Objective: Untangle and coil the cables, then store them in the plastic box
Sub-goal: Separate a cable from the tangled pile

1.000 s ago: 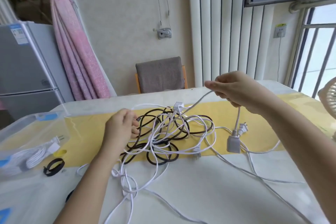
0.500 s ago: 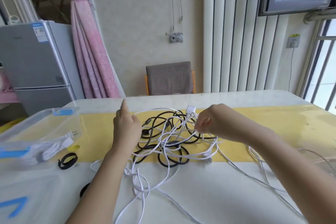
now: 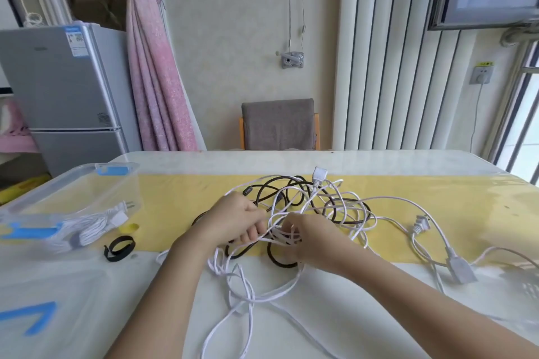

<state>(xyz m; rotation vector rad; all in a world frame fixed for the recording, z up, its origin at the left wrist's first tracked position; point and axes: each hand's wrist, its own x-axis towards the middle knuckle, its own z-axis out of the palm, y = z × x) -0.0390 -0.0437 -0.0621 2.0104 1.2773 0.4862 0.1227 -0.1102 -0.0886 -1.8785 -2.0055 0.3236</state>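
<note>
white strands run under the curled fingers (image 3: 253,234) of the left hand (image 3: 233,220), which pinch a small bunch of the white cables (image 3: 248,297) at the near edge of the knot. just beside them the fingers (image 3: 287,227) of the right hand (image 3: 316,239) are hooked into the same bunch and curled round several strands, so both hands are clamped on cable and nearly touching. behind and below the hands the black cable (image 3: 278,262) loops through the white ones. the whole tangle lies on the yellow runner (image 3: 175,198) in the middle of the table (image 3: 350,159). one white connector (image 3: 319,175) sticks up at the far side of the heap. a plug (image 3: 420,226) and a socket block (image 3: 462,269) trail off to the right, well apart from the knot. at the left the plastic box (image 3: 73,179) stands lidless with one coiled white bundle (image 3: 93,227) in it, and a black strap (image 3: 119,248) lies just beside it.

this looks like the untangling step, and early in it: nothing in the heap is coiled. the next move likely calls for easing the hands apart to loosen the bunch, finding a white strand that runs free of the black one, and feeding an end back through. a hard tug would probably tighten the loops.
</note>
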